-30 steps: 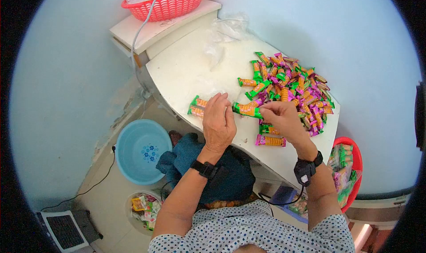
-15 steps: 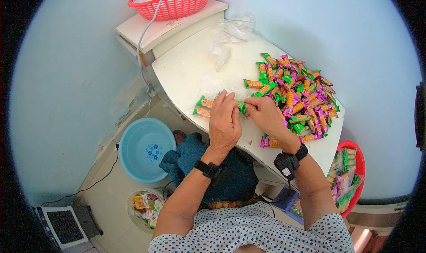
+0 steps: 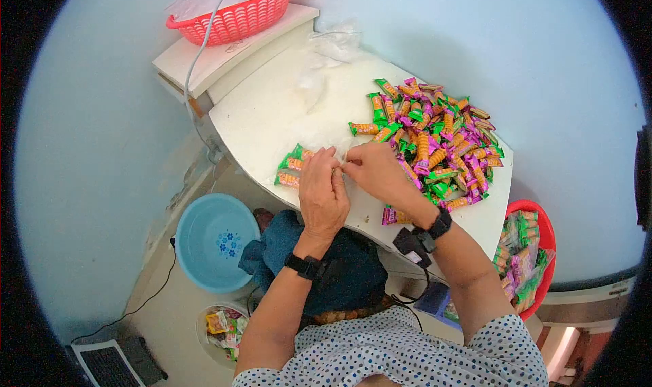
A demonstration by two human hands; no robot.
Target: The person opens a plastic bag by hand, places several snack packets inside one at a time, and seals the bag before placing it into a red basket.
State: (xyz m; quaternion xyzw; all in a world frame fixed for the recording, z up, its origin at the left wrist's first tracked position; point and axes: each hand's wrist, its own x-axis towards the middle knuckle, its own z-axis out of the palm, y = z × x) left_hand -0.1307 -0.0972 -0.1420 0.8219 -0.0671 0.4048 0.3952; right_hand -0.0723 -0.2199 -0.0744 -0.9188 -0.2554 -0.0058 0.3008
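My left hand [image 3: 324, 193] pinches the mouth of a clear bag [image 3: 291, 168] that lies on the white table [image 3: 272, 115] and holds a few green snack packets. My right hand [image 3: 377, 173] meets it fingertip to fingertip at the bag's opening. Its fingers are closed, and the green packet it carried is hidden under them. A heap of green and purple snack packets [image 3: 441, 136] lies just right of both hands. One purple packet [image 3: 392, 216] sits alone near the table's front edge, below my right wrist.
Crumpled clear bags [image 3: 319, 61] lie at the table's back. A red basket [image 3: 234, 17] stands on a raised shelf behind. Another red basket [image 3: 536, 251] with packets is low on the right. On the floor are a blue basin [image 3: 210, 241], a small bin [image 3: 221, 322] and a laptop [image 3: 109, 363].
My right hand took a green packet from beside the heap and carried it left to the clear bag. My left hand stayed at the bag's mouth. The packet is now out of sight.
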